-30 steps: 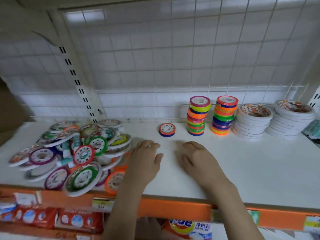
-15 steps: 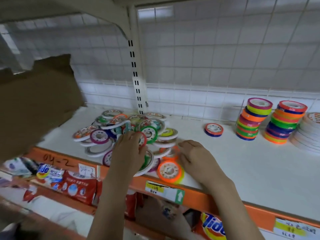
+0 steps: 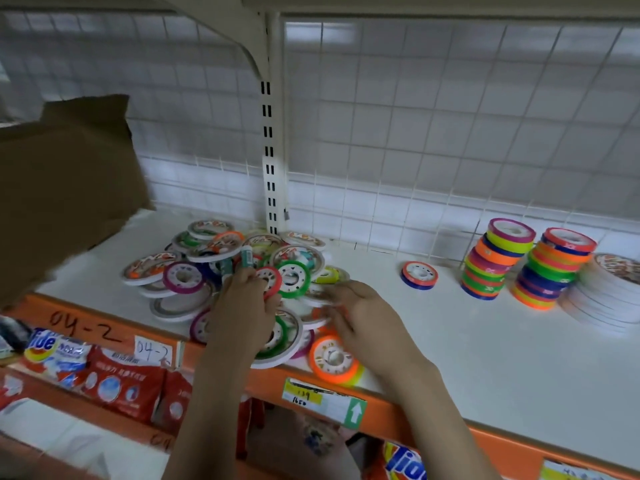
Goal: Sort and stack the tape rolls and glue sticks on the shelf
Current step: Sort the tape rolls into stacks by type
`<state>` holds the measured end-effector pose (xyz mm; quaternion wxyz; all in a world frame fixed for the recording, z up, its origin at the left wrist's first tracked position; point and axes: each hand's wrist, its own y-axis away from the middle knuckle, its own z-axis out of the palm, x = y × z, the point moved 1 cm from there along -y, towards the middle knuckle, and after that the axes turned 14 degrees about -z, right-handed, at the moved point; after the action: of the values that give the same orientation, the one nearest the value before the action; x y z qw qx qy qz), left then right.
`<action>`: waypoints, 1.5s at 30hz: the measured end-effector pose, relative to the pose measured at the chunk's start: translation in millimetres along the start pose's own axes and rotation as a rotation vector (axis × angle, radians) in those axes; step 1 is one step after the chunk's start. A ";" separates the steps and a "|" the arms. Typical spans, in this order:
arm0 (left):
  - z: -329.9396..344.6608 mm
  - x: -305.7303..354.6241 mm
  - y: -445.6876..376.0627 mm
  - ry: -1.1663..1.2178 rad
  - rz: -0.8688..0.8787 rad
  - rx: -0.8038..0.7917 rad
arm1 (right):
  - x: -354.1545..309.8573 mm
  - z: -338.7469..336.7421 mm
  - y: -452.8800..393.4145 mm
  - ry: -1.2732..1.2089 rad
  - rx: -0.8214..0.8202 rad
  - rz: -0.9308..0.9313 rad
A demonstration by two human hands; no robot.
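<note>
Both hands have moved further into loose tape-roll pile (image 3: 242,271) at shelf (image 3: 485,358) front-left: left hand (image 3: 247,306) pinching red roll (image 3: 272,280), right hand (image 3: 360,313) fingers curled, grip unclear. Risk: orange roll (image 3: 334,360) at edge could get knocked off.

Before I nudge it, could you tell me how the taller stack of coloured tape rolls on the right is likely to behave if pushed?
The coloured tape stack would probably shear or topple rather than slide whole: its rolls already sit slightly offset. They look thin and light, so a loose roll landing on edge might roll along the smooth white shelf. It stands close to the neighbouring stack, so it may knock that too.
</note>
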<state>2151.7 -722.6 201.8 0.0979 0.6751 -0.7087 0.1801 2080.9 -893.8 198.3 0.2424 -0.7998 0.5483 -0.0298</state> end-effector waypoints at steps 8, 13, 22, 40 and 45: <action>-16.1 -19.9 4.7 0.107 -0.016 0.133 | -11.7 6.7 -54.8 0.120 -0.076 -0.138; -17.1 -23.2 6.8 0.158 0.010 0.211 | -9.6 14.3 -57.9 0.161 -0.188 -0.140; 2.3 15.4 1.4 0.169 0.101 0.259 | 20.8 -17.5 -5.3 0.086 0.004 0.054; 82.2 189.0 20.1 0.214 0.341 -0.044 | 106.1 -95.3 169.1 0.151 0.097 0.451; 85.9 220.7 -8.5 0.103 0.323 -0.113 | 112.2 -101.0 179.9 0.136 0.115 0.464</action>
<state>2153.7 -959.4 208.5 0.1417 0.5357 -0.8110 0.1878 1938.5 -1080.3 187.1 0.2502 -0.6337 0.7296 -0.0584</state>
